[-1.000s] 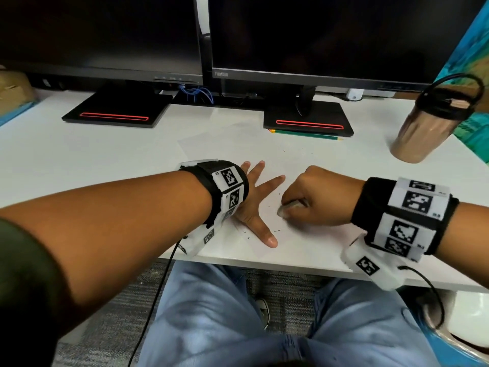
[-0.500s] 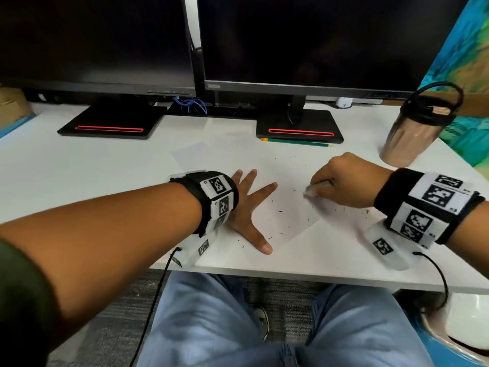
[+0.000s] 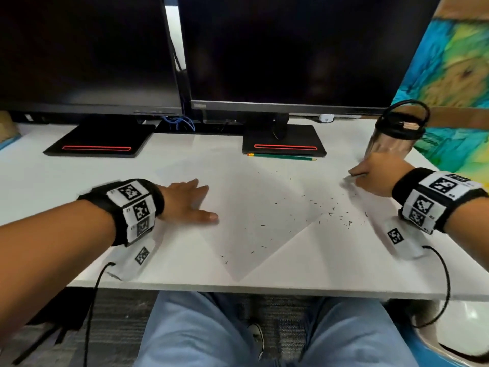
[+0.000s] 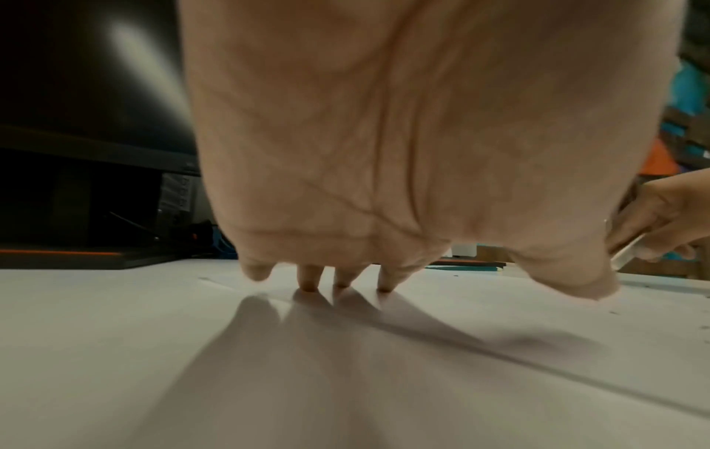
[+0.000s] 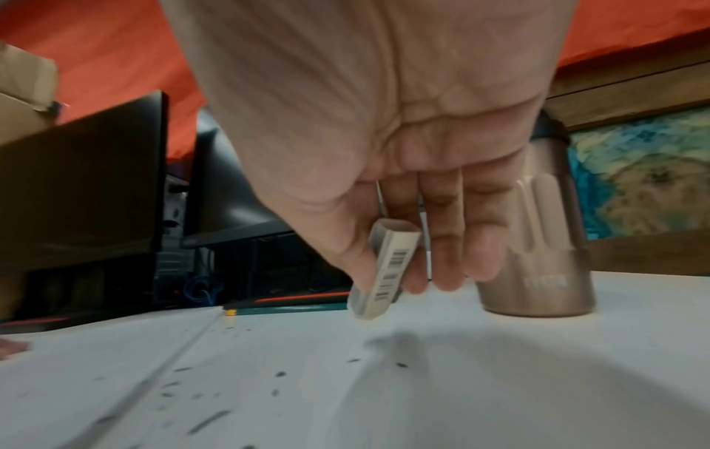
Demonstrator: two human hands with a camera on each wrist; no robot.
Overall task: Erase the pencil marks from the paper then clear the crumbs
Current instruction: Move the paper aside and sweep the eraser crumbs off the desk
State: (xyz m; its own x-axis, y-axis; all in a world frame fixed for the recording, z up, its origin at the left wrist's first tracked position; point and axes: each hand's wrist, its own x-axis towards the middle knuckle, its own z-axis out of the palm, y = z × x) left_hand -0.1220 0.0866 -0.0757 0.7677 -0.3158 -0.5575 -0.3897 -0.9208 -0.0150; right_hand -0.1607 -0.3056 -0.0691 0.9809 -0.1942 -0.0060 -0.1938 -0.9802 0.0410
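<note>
Paper [image 3: 254, 207], mid-frame – thin, slides easily; pinned by flat, spread left hand [image 3: 185, 202]. Eraser [image 5: 384, 273] – small, stiff – pinched in right hand [image 3: 375, 173], upper right.

2 monitors [image 3: 87, 49], 1 pencil [image 3: 281, 156], 1 tumbler [image 3: 391, 139]

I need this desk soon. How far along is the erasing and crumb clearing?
Erasing looks done: no pencil marks are visible on the paper. In hand: the right hand holds the eraser beside the tumbler, off the sheet; the left hand rests on the paper. Left: crumbs lie scattered across the paper and desk, unswept.
</note>
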